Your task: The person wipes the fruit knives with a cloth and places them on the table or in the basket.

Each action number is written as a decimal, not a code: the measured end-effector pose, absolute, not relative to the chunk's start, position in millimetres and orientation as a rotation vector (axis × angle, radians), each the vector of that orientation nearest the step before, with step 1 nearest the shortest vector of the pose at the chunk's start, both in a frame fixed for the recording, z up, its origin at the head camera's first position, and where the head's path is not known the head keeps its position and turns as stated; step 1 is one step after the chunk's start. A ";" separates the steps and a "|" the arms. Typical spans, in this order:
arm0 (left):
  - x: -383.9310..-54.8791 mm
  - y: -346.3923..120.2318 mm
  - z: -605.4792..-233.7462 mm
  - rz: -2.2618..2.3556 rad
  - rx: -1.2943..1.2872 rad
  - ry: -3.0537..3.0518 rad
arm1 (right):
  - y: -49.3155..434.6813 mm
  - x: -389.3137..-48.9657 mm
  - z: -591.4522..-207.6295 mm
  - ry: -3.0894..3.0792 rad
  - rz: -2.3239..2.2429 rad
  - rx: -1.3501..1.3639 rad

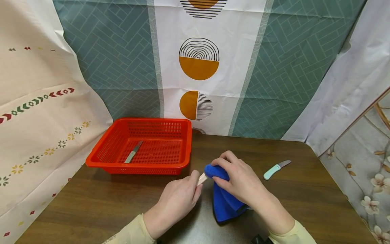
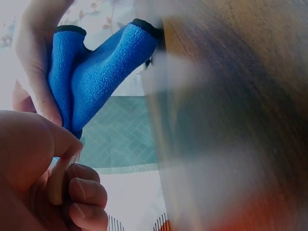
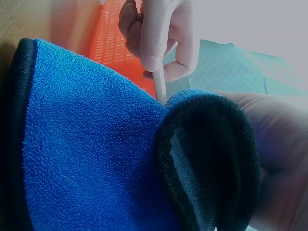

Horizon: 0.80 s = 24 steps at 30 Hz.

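Observation:
My left hand [image 1: 179,193] grips a small knife by its cream handle [image 1: 201,178], in front of the red basket. The far end of the knife is hidden inside a blue cloth [image 1: 226,205] with dark edging. My right hand [image 1: 239,174] pinches the folded cloth around that end, thumb on the near side and fingers over the top. The rest of the cloth hangs down toward the table. In the right wrist view, the pale handle [image 3: 159,86] runs from the left fingers into the cloth fold.
A red perforated basket [image 1: 143,170] stands at the back left, with a pale-handled knife [image 1: 133,152] lying in it. To the right of my right hand, another knife [image 1: 276,170] with a mint handle lies on the brown wooden table [image 1: 304,203]. Patterned cloth hangs behind.

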<state>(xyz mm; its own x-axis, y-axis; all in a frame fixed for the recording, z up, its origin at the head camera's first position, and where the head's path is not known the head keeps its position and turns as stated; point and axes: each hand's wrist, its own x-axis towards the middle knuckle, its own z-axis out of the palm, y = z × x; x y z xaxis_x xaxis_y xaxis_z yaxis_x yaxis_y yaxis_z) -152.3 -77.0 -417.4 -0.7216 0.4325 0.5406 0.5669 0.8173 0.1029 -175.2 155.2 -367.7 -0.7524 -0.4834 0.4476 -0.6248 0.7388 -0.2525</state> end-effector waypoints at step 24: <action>-151.2 -75.9 -416.3 -0.369 -0.739 -2.517 | 169.3 -186.9 -364.8 -2.644 0.597 0.722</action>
